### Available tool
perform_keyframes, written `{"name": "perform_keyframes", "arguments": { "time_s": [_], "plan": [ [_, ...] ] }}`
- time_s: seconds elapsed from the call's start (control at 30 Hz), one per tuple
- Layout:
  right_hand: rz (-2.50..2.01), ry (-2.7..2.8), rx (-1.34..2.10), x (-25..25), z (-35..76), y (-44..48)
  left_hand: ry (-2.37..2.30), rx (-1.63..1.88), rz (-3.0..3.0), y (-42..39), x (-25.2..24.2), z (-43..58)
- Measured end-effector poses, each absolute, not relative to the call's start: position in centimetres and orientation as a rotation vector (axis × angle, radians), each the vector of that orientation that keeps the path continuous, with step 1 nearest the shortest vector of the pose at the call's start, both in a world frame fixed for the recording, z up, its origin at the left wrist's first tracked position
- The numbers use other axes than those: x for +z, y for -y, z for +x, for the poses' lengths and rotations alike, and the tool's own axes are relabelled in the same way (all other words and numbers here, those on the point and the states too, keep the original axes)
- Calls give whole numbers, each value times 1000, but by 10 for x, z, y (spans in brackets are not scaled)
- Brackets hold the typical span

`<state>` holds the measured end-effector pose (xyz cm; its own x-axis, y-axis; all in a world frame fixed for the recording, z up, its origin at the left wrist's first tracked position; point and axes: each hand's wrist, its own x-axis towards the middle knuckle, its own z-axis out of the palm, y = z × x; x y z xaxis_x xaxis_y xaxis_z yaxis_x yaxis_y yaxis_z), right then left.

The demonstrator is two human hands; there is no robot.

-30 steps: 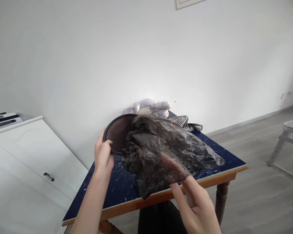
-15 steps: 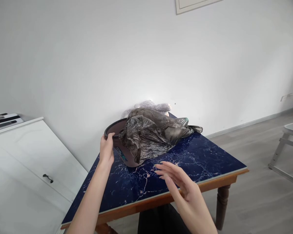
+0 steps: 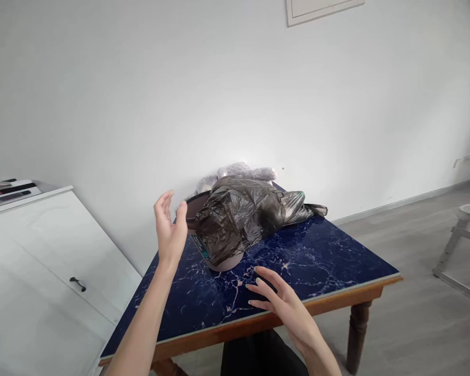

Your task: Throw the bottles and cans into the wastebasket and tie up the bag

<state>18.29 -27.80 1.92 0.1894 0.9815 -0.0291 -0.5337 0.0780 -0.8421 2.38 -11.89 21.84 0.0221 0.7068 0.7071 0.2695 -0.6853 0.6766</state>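
A mauve-brown bin with a dark rim and a blue-green label stands on the blue marbled table. Over its right side drapes a crumpled black plastic bag, which trails to the right and hides much of the bin. Something whitish with a green edge shows through the bag's far right part. My left hand is at the bin's left rim, fingers spread and lifted off; whether the thumb still touches the rim I cannot tell. My right hand hovers open and empty above the table's front edge.
Behind the bag a grey plush toy lies against the white wall. A white cabinet with a black handle stands at the left, with some items on top. A folding chair or frame is on the floor at the right.
My left hand has let go of the bin's rim and opened. The bin has shifted a little to the right, and the bag lies differently over it. My right hand has spread its fingers and lowered slightly.
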Motion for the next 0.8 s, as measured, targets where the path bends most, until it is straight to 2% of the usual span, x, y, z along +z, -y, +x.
{"name": "perform_keyframes", "arguments": {
  "time_s": [0.17, 0.3, 0.43, 0.6, 0.8],
  "plan": [
    [-802, 578, 1332, 16, 177, 272, -615, 1348, 2966, 174, 235, 64],
    [-823, 562, 1325, 15, 172, 271, -655, 1135, 3348, 173, 230, 93],
    [-706, 470, 1385, 17, 176, 266, -781, 1325, 3225, 144, 236, 97],
    [-459, 403, 1442, 23, 187, 231, -877, 1543, 2837, 119, 272, 76],
    [-651, 452, 1096, 33, 214, 185, -1027, 1630, 2461, 84, 311, 43]
  ]
}}
